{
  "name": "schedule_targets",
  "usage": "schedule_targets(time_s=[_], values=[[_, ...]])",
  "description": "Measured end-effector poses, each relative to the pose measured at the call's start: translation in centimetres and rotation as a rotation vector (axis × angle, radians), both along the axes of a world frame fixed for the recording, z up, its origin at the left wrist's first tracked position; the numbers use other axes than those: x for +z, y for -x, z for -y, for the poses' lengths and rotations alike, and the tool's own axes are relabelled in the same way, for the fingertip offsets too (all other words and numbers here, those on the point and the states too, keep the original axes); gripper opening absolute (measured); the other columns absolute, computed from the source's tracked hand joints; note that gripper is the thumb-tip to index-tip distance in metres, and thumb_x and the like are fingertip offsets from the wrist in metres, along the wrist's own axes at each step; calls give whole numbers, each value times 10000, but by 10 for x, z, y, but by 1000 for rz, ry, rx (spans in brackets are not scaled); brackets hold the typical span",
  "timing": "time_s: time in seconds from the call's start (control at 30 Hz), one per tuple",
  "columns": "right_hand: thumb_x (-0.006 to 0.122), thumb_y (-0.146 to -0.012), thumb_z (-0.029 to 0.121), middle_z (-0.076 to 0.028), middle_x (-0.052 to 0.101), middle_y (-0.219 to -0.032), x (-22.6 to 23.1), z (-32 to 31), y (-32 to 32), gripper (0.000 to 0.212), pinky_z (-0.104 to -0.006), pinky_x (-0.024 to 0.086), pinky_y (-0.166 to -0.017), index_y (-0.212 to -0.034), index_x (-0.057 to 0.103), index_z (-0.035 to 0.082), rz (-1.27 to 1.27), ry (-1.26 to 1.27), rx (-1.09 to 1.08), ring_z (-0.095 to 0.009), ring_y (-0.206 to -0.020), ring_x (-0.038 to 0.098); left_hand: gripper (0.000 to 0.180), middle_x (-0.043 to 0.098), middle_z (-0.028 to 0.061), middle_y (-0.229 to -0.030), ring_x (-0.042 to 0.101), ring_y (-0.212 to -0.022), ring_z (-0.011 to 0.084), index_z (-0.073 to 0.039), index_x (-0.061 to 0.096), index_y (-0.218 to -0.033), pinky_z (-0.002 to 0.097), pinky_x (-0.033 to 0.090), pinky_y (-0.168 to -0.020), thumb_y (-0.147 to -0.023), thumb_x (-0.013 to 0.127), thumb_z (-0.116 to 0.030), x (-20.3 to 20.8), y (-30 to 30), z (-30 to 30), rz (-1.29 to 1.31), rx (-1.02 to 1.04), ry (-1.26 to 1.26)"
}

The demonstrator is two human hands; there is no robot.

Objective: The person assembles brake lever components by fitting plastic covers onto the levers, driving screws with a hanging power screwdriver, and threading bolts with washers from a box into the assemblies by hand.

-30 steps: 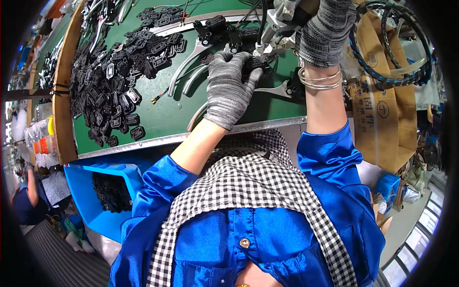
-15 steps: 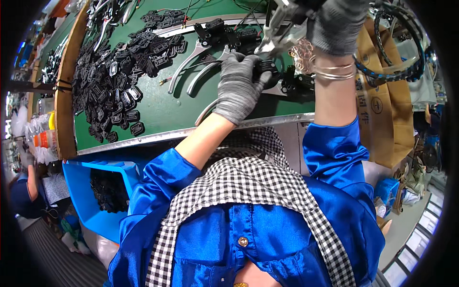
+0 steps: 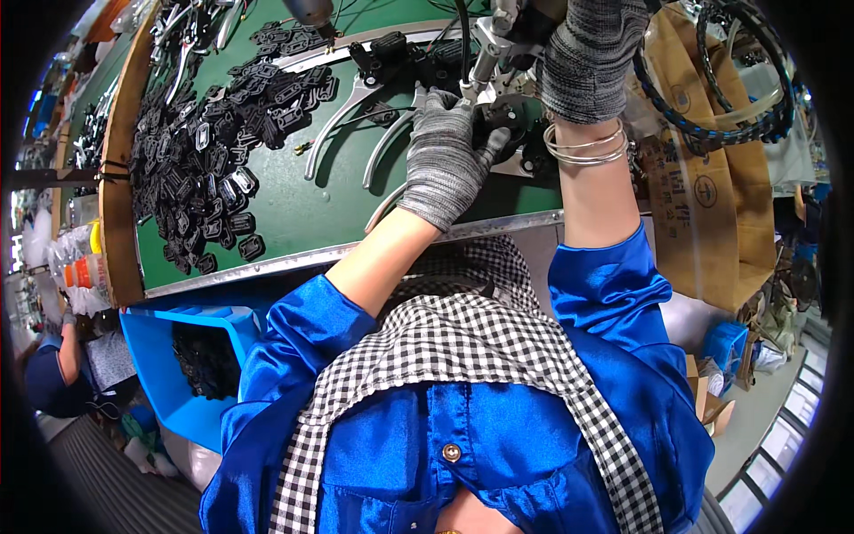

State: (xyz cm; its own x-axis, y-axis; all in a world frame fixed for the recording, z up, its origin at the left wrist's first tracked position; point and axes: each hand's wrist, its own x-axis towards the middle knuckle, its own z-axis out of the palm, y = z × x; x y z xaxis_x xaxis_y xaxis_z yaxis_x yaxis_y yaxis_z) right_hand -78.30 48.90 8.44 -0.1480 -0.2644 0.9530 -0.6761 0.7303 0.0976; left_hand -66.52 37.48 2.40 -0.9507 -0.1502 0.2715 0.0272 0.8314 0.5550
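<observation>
My left hand (image 3: 445, 156), in a grey knit glove, is closed on a black-bodied brake lever (image 3: 498, 120) low over the green bench; a silver lever blade shows by the wrist. Just beyond its fingers stands a silver metal shaft with a clamp-like foot (image 3: 483, 69). At the upper right my gloved right hand (image 3: 592, 62) is curled beside this metalwork, its fingers mostly turned away, so what it grips is hidden. Two more brake levers (image 3: 342, 133) with silver blades and black bodies lie left of my left hand.
A large heap of small black plates (image 3: 213, 151) covers the bench's left part by a wooden edge board (image 3: 120, 196). A dark tool (image 3: 310, 11) hangs at the top. Brown paper sacks (image 3: 703, 222) and coiled hoses (image 3: 765, 125) stand right; a blue bin (image 3: 169, 392) sits lower left.
My right hand has moved left, and the silver shaft beside it now stands more upright over the brake lever. The dark tool's tip has come into view at the top. My left hand stays nearly still.
</observation>
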Motion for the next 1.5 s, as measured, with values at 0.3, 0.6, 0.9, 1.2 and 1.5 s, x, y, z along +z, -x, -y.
schedule_targets(time_s=[0.3,0.6,0.9,1.2,1.5], values=[[553,-720,-29,-216,530,-1324,3,-4,-12,565,-518,367,-1030,-1280,567,41,166,-99,36,-464,-1201,468,491,567,268,-1105,522,-1078,415,-32,613,-1187,493,415,-1027,-789,744,-286,-2,1,2,-11,-25,-69],[557,-729,-17,-214,528,-1328,4,-6,10,556,-517,367,-1031,-1281,567,41,223,42,159,-463,-1203,467,398,563,242,-1052,544,-1039,399,-78,652,-1101,461,461,-910,-755,777,-228,1,-2,-1,-105,44,-107],[561,-738,-4,-212,526,-1332,95,9,63,546,-516,366,-1032,-1282,566,41,297,278,310,-461,-1204,467,471,560,209,-1178,568,-1063,380,-91,619,-1167,465,476,-912,-806,736,-370,35,34,21,-162,277,202],[564,-747,8,-210,525,-1337,40,44,64,537,-515,366,-1033,-1283,566,41,260,149,320,-459,-1206,467,417,562,178,-1137,584,-1012,363,-65,641,-1119,457,485,-874,-810,741,-326,18,25,23,26,264,44],[568,-756,21,-208,523,-1341,29,38,47,528,-514,366,-1035,-1284,566,41,226,98,275,-458,-1208,467,395,566,164,-1113,559,-1022,360,-91,652,-1109,468,475,-896,-808,741,-331,29,18,20,21,220,-41]])
